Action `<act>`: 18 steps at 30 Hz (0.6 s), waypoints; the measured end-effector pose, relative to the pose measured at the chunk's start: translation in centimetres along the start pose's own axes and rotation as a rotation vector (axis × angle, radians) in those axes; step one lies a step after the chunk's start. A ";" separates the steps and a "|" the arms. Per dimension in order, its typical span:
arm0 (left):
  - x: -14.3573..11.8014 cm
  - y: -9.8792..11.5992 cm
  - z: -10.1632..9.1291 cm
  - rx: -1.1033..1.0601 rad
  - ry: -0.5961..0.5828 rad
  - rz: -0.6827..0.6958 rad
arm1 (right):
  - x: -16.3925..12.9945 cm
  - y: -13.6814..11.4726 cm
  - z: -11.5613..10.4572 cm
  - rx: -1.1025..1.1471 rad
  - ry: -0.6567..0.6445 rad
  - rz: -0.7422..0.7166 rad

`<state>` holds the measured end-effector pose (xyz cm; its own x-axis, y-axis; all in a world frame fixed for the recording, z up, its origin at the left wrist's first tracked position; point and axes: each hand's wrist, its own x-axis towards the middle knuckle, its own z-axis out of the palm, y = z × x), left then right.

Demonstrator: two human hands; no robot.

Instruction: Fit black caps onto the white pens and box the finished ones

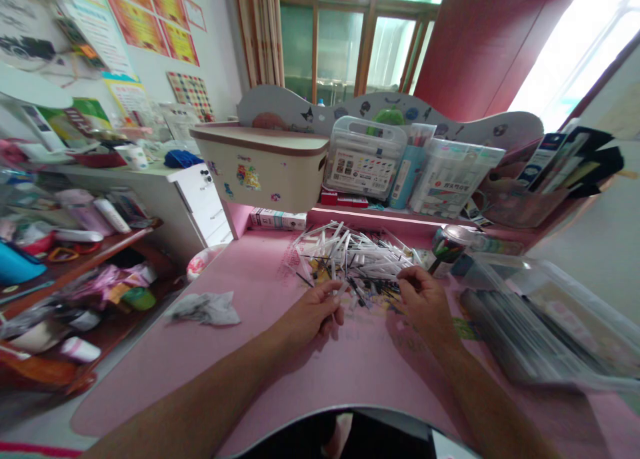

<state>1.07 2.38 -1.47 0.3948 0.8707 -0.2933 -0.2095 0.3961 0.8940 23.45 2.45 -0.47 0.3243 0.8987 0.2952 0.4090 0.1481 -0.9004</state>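
Head view: left hand (pixel 320 310) pinches a white piece (pixel 343 289), right hand (pixel 425 302) curls, its hold unclear, a pile of sticks (pixel 350 249) beyond both.

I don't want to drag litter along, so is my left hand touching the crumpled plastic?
Apart: the head view plainly shows bare pink desk between your left hand and the crumpled plastic.
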 end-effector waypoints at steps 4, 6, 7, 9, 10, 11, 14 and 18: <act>0.2 -0.4 -0.1 0.025 -0.005 0.035 | 0.6 0.0 -0.8 0.411 0.016 0.168; 0.4 -0.5 -0.2 0.023 0.001 0.047 | 0.7 0.0 -0.9 0.535 -0.014 0.179; 0.4 -0.6 -0.2 0.021 0.005 0.053 | 0.8 0.1 -1.0 0.568 -0.031 0.182; 0.4 -0.5 -0.2 0.017 0.009 0.064 | 0.8 0.1 -1.0 0.593 -0.046 0.192; 0.4 -0.5 -0.1 0.014 0.010 0.068 | 0.8 0.2 -1.0 0.595 -0.048 0.197; 0.4 -0.4 -0.1 0.007 0.010 0.070 | 0.8 0.2 -1.0 0.593 -0.046 0.200; 0.2 -0.2 0.0 -0.011 0.012 0.058 | 0.8 0.5 -1.1 0.574 -0.048 0.208; 0.2 -0.1 0.1 -0.004 0.009 0.060 | 0.9 0.8 -1.2 0.533 -0.072 0.206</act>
<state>1.20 2.50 -1.55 0.3730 0.8957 -0.2423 -0.2358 0.3440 0.9089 25.03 2.84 -0.53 0.2855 0.9541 0.0906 -0.1493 0.1377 -0.9792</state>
